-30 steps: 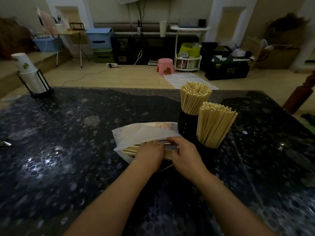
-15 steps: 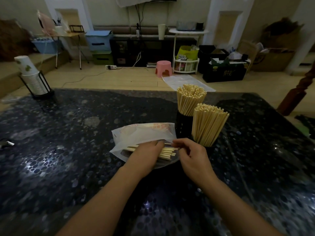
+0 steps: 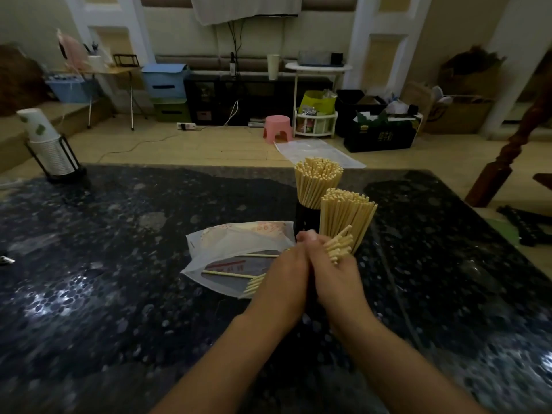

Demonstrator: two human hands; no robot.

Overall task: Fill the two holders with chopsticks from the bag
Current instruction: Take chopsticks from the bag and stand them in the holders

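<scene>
I see pale, matt bare-wood chopsticks; a thin, translucent, crinkled plastic bag; dark matt holders; a glossy, speckled, stone-like bench.

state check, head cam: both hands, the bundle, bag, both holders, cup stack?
left hand: grips the bundle, beside the right hand
right hand: grips the bundle
bundle of chopsticks: lifted, tips fanned toward the near holder
bag: lying flat, open, a few loose chopsticks inside
near holder: upright, packed with chopsticks
far holder: upright, packed
cup stack: upright in its rack, untouched
</scene>
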